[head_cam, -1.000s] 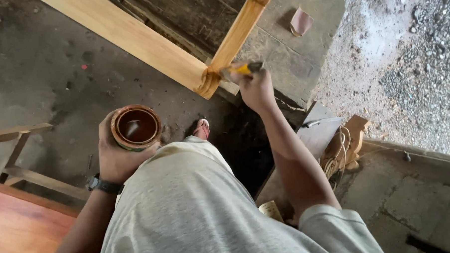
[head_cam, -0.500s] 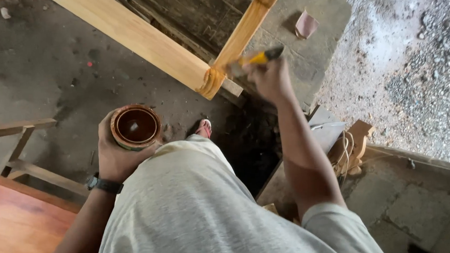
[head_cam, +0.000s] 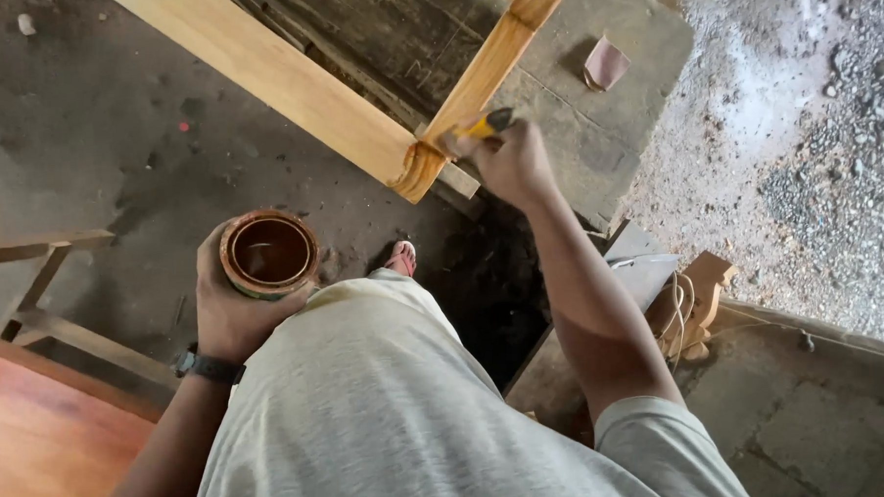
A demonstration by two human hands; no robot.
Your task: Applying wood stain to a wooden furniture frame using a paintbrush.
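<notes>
My left hand (head_cam: 231, 310) grips a round can (head_cam: 269, 253) of brown varnish, held upright near my waist; a dark watch sits on that wrist. My right hand (head_cam: 513, 161) holds a yellow-handled brush (head_cam: 479, 127), its tip against the pale wooden frame (head_cam: 289, 82). The brush touches the narrower rail (head_cam: 494, 56) just above the darker, wet-looking corner joint (head_cam: 417, 171). The bristles are mostly hidden by the rail and my fingers.
A wooden stand (head_cam: 42, 302) and a reddish-brown board (head_cam: 38, 449) lie at the lower left. A folded piece of sandpaper (head_cam: 605, 64) rests on the concrete slab. A carved wood piece with cord (head_cam: 694, 303) sits at the right, gravel beyond. My sandalled foot (head_cam: 400, 259) shows below the joint.
My right hand has moved the brush up the narrow rail, away from the corner joint. The can in my left hand has stayed nearly still.
</notes>
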